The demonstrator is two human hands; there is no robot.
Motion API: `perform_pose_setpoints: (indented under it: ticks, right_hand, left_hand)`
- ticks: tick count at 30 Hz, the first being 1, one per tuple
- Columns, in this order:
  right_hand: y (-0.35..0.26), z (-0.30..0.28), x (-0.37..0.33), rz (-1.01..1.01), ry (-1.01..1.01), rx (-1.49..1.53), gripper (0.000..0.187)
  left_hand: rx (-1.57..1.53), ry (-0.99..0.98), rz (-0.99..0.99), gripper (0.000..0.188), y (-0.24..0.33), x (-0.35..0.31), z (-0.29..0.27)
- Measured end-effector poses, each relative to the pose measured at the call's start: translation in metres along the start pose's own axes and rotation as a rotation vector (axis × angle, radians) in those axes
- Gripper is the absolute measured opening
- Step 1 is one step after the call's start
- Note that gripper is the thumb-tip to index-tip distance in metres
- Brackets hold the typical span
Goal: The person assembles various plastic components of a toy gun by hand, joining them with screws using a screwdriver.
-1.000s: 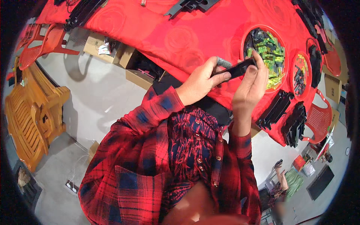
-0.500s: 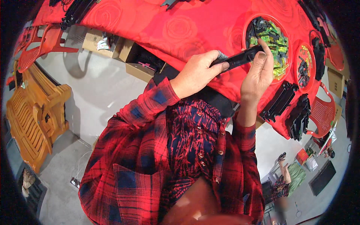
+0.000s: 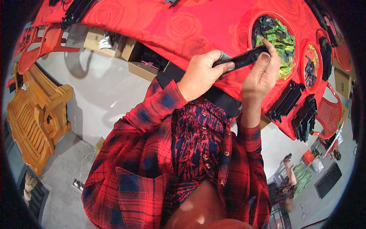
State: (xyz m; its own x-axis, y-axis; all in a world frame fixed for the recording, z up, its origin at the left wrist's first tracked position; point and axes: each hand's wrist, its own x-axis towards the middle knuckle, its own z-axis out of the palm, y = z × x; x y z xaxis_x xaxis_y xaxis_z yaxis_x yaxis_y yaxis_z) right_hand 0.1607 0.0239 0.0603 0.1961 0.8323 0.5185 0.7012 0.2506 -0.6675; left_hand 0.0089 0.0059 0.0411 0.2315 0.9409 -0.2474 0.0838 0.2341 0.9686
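Note:
A long, flat black plastic piece [image 3: 244,60] is held between my two hands, just over the edge of the red-covered table. My left hand [image 3: 202,72] is closed round its left end, thumb on top, with a bit of grey fabric showing at the fingers. My right hand [image 3: 263,72] pinches the other end between thumb and forefinger. Right behind that hand is a round red basket [image 3: 250,38] filled with small yellow-green and black plastic pieces [image 3: 282,45]. What lies under the black piece is hidden.
A smaller red basket [image 3: 321,68] with small parts stands further right. Stacks of black plastic strips [image 3: 286,100] lie at the table's right edge, near a red chair [image 3: 329,114]. Open cardboard boxes [image 3: 133,68] sit below the table, a wooden bench [image 3: 34,118] at left. Another person [image 3: 288,183] is at lower right.
Both hands keep their hold on the black piece, which has barely shifted or tilted. The view has moved slightly.

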Motion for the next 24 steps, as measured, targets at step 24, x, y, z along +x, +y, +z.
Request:
perform_pose_setpoints:
  ticks: [24]
  right_hand:
    - [-0.001,-0.016,-0.013,-0.009,-0.078,-0.21,0.027]
  left_hand:
    - [-0.165,-0.023,-0.116,0.025,-0.003,0.01,0.004]
